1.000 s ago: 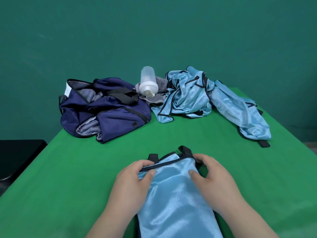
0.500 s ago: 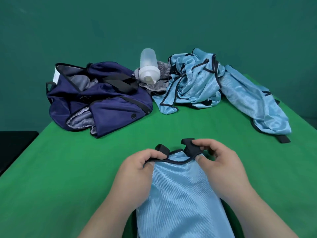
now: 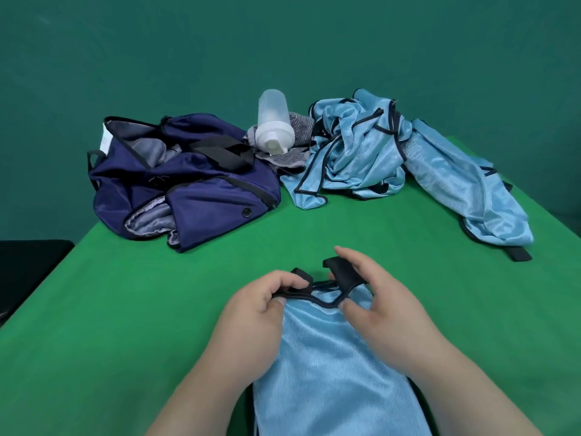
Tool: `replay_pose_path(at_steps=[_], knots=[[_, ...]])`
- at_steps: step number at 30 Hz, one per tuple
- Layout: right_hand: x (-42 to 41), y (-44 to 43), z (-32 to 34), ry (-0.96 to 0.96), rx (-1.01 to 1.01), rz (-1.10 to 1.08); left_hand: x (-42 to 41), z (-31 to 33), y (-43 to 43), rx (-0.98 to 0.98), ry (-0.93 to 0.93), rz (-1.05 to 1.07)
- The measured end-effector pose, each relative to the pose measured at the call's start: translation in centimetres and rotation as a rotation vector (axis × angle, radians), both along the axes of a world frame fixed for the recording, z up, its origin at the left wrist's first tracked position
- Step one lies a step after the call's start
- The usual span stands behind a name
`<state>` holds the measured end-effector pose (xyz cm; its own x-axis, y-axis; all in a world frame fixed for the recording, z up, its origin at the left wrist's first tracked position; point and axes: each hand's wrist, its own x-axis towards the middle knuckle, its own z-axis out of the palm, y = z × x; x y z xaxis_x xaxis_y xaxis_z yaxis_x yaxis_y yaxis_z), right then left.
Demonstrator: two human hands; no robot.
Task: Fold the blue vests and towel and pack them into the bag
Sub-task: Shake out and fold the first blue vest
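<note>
- I see the left grip (image 3: pixel 261 305) pinching the black-trimmed top edge of the folded blue vest (image 3: pixel 330 366), fingers curled over it.
- The right grip (image 3: pixel 388 297) pinches the vest's black strap (image 3: pixel 344 273), with the thumb on the fabric.
- The vest lies flat on the green surface (image 3: pixel 125 309), running from both grips back toward me.
- Beyond the left grip, well apart: navy bag (image 3: pixel 201 196), open.
- Beyond the right grip: crumpled vest pile (image 3: pixel 355 152), and another vest (image 3: pixel 465 190) spread further right.
- Between bag and pile: clear bottle (image 3: pixel 273 121) lying on the grey striped towel (image 3: pixel 289 157).
</note>
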<state>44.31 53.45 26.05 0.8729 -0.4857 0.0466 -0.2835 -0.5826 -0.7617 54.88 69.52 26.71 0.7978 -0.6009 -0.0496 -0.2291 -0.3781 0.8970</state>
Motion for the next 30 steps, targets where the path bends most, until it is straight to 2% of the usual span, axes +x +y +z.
replay_pose_path(at_steps=[3, 10, 17, 21, 23, 30], knots=[[-0.1, 0.1, 0.0, -0.024, -0.052, -0.013, -0.1, 0.2, 0.1, -0.031, -0.03, -0.009], [-1.0, 0.0, 0.1, -0.136, -0.015, -0.106, 0.0, 0.2, 0.3, 0.031, -0.11, 0.008], [-0.3, -0.5, -1.1, -0.071, -0.091, -0.176, 0.4, -0.5, -0.2, 0.095, -0.149, 0.1], [-0.6, -0.8, -1.0, -0.071, 0.121, -0.175, 0.5, -0.7, -0.1, 0.032, -0.07, 0.109], [-0.6, -0.8, -1.1, -0.071, 0.149, -0.145, 0.5, -0.6, 0.0, 0.037, -0.066, 0.096], [-0.1, -0.2, -1.1, -0.009, 0.008, -0.059, 0.7, -0.7, 0.0, 0.122, -0.184, 0.083]])
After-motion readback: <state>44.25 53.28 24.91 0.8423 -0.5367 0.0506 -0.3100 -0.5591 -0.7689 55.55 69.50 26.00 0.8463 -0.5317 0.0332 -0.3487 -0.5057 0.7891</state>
